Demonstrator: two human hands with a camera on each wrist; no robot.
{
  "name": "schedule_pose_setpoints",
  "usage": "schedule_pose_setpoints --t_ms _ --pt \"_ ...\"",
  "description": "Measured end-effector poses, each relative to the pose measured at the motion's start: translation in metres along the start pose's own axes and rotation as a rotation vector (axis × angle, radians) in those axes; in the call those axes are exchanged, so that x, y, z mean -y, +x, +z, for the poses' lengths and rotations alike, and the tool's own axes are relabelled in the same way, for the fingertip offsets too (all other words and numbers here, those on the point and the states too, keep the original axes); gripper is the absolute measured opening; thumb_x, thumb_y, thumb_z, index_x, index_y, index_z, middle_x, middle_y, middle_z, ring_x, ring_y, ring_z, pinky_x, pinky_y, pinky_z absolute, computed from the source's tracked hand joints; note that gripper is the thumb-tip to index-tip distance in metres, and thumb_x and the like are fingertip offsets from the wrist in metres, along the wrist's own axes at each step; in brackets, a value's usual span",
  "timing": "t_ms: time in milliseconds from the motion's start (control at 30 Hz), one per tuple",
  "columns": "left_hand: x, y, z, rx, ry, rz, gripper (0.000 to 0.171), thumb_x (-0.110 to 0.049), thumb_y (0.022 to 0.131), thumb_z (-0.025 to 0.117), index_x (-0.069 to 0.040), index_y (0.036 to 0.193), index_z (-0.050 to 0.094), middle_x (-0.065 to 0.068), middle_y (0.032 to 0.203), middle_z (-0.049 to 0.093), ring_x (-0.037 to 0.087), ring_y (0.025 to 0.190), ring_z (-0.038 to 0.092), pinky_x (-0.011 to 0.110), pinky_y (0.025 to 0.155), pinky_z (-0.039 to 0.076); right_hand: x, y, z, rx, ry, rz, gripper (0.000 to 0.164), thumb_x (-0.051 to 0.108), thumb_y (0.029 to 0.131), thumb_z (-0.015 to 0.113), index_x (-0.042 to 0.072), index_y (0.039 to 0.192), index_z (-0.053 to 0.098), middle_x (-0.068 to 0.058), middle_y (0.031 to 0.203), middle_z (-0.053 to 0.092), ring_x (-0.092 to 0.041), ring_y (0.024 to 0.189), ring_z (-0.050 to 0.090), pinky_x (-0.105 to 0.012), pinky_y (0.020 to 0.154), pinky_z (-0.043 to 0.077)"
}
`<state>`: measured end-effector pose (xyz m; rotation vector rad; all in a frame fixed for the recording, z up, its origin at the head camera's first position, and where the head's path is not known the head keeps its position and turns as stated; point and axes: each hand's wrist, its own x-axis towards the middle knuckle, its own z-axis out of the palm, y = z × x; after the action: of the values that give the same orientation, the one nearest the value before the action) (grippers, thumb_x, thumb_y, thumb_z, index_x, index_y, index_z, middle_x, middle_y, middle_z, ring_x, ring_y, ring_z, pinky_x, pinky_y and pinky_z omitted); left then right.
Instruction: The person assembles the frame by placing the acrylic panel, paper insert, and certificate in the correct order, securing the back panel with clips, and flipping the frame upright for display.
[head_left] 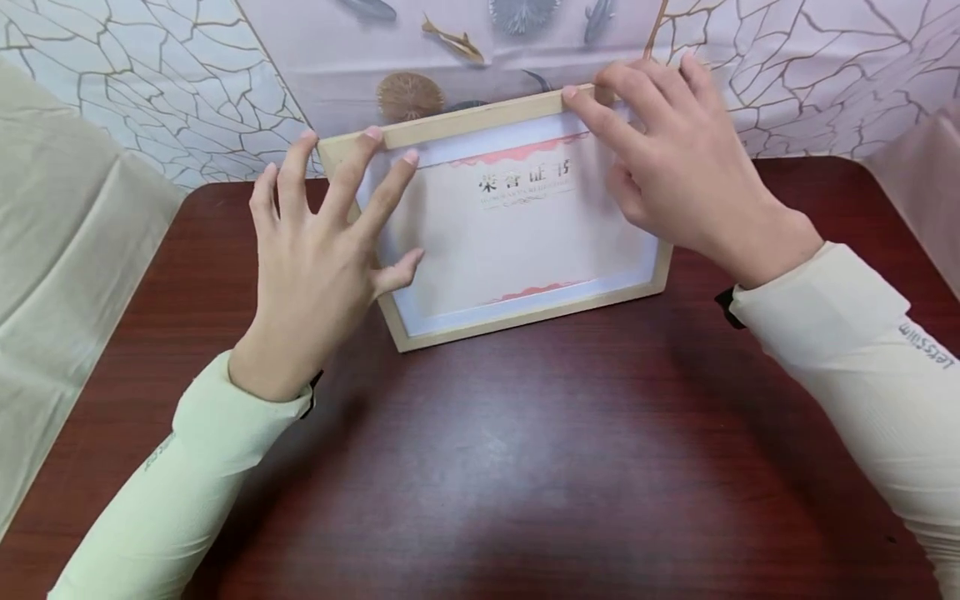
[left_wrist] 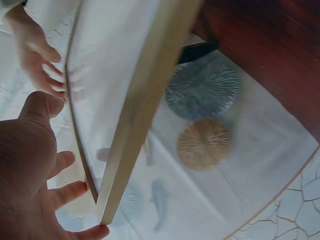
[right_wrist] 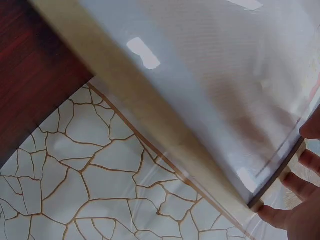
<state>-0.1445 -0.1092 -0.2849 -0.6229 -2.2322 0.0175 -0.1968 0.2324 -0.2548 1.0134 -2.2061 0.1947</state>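
A light wooden picture frame [head_left: 532, 312] stands upright on the table, tilted slightly back, with a red-bordered certificate [head_left: 517, 242] behind its clear front. My left hand [head_left: 318, 242] is spread at the frame's upper left corner. In the left wrist view its fingertips [left_wrist: 97, 232] meet the frame's edge, the thumb held apart. At the top edge toward the right is my right hand [head_left: 678, 158], its fingertips [right_wrist: 272, 215] touching the wood and its thumb in front of the clear panel. A dark support piece [left_wrist: 199, 52] shows behind the frame.
The dark red wooden table [head_left: 495, 467] extends in front of the frame. Behind it hangs a cloth backdrop [head_left: 337, 58] printed with fish and round shapes, with a gold-veined white pattern [right_wrist: 110, 175] at its sides. Pale cloth [head_left: 60, 275] covers the left side.
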Motion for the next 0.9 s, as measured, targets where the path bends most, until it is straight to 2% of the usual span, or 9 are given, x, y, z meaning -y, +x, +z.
schedule_pose_setpoints --t_ms 100,400,767,900 --pt "0.007 0.005 0.007 0.019 -0.011 -0.018 0.081 -0.051 0.086 0.078 -0.032 0.158 0.045 0.001 0.159 0.046 0.046 0.145 0.038 0.068 0.106 0.038 0.003 -0.001 0.003 -0.028 -0.026 -0.023 0.058 -0.002 0.092 0.045 0.007 0.148 0.056 -0.025 0.134 0.059 -0.048 0.119 0.050 -0.066 0.097 0.033" --pt "0.022 0.015 0.023 0.064 -0.062 -0.066 0.076 -0.051 0.090 0.075 -0.034 0.158 0.046 0.008 0.159 0.044 0.045 0.147 0.035 0.066 0.107 0.036 0.010 -0.007 0.005 -0.030 -0.100 -0.010 0.052 0.002 0.097 0.041 0.005 0.146 0.055 -0.020 0.146 0.057 -0.046 0.131 0.050 -0.072 0.111 0.033" --pt "0.028 0.013 0.026 0.082 -0.094 -0.080 0.079 -0.051 0.089 0.076 -0.035 0.159 0.043 0.008 0.163 0.041 0.045 0.148 0.033 0.065 0.107 0.036 0.014 -0.007 0.007 -0.012 -0.087 0.009 0.054 0.001 0.096 0.043 0.004 0.148 0.054 -0.019 0.154 0.053 -0.044 0.138 0.047 -0.076 0.115 0.028" --pt "0.029 0.009 0.025 0.100 -0.133 -0.110 0.080 -0.049 0.092 0.075 -0.031 0.161 0.039 0.011 0.167 0.034 0.047 0.147 0.033 0.068 0.105 0.038 0.014 -0.012 0.004 -0.011 -0.082 0.084 0.057 0.003 0.095 0.045 0.007 0.151 0.051 -0.021 0.155 0.050 -0.044 0.144 0.044 -0.078 0.118 0.023"
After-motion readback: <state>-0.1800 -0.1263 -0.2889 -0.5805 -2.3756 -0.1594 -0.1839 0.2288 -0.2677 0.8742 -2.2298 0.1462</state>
